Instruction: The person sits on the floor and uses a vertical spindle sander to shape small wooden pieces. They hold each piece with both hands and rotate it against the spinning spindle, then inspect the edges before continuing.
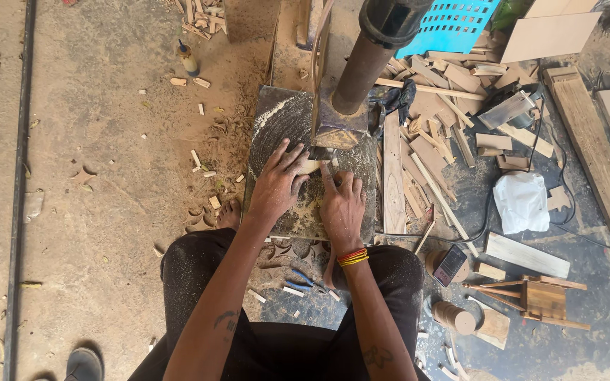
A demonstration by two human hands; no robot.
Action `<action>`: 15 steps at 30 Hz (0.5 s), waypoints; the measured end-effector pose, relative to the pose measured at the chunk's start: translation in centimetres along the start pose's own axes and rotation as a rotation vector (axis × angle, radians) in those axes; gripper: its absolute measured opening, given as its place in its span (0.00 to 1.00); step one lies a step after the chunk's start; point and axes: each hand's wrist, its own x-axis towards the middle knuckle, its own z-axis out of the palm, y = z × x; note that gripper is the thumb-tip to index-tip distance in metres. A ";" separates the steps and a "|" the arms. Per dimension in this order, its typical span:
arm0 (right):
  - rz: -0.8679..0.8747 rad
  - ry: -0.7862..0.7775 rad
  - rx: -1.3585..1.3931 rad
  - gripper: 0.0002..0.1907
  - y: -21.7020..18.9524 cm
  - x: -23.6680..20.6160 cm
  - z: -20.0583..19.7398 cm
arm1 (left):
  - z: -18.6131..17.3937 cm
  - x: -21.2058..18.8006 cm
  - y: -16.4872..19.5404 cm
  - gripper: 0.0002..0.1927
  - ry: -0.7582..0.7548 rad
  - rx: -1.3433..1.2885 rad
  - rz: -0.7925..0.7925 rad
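The biggest thing near the hands is the dark metal table (277,127) of a cutting machine. It lies flat under both hands, dusted with sawdust, so the wood has a firm place to slide on. Just past the fingertips a thick rusty pipe (361,67) rises up toward the camera. It likely holds the upper part of the machine over the cutting spot.

To the right of the right hand lies a big heap of wood offcuts (432,141), close enough to reach. Farther right sits a white plastic bag (522,201).

The left hand (277,185) is spread wide and flat, fingers fanned out, pressing down on a small pale wood piece (310,166). The right hand (342,206) lies just beside it, fingers bent, with one finger stretched to the edge of the same piece. So the wood piece sits right at the fingertips of both hands, next to the foot of the pipe. Two hands on it probably keep it from jumping or turning. Most of the piece is hidden under the fingers.

Around the right wrist are red and yellow bangles (352,257). Near the person's knees, below both hands, lie small blue-handled pliers (303,278) on the floor.
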 end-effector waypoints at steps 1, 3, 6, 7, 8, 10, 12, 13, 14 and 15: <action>0.000 0.001 0.000 0.33 0.0 0.0 0.0 | 0.0 0.0 0.0 0.26 -0.003 -0.003 0.000; 0.002 -0.006 -0.009 0.34 0.0 0.0 -0.1 | 0.0 0.0 0.1 0.26 -0.017 0.008 -0.003; 0.001 -0.006 -0.017 0.34 0.2 0.1 0.1 | 0.1 0.2 0.1 0.27 -0.015 0.035 -0.007; -0.003 0.001 -0.001 0.34 0.2 0.1 0.3 | 0.1 0.2 0.2 0.27 -0.018 0.045 -0.012; -0.007 0.006 0.015 0.33 0.2 0.1 0.4 | 0.2 0.1 0.2 0.27 -0.011 0.034 -0.014; 0.011 -0.024 0.008 0.35 0.2 0.0 0.7 | 0.2 0.1 0.2 0.26 0.010 0.013 -0.018; 0.024 -0.031 0.010 0.35 0.2 0.0 1.0 | 0.2 0.2 0.3 0.26 -0.003 0.028 -0.029; 0.029 -0.028 0.014 0.35 0.1 0.1 1.2 | 0.1 0.2 0.3 0.26 -0.010 0.035 -0.035; 0.032 -0.031 0.017 0.35 0.1 0.0 1.2 | 0.1 0.2 0.3 0.25 -0.015 0.027 -0.042; 0.030 -0.034 0.000 0.34 0.0 0.0 1.3 | 0.1 0.3 0.3 0.25 -0.018 0.020 -0.049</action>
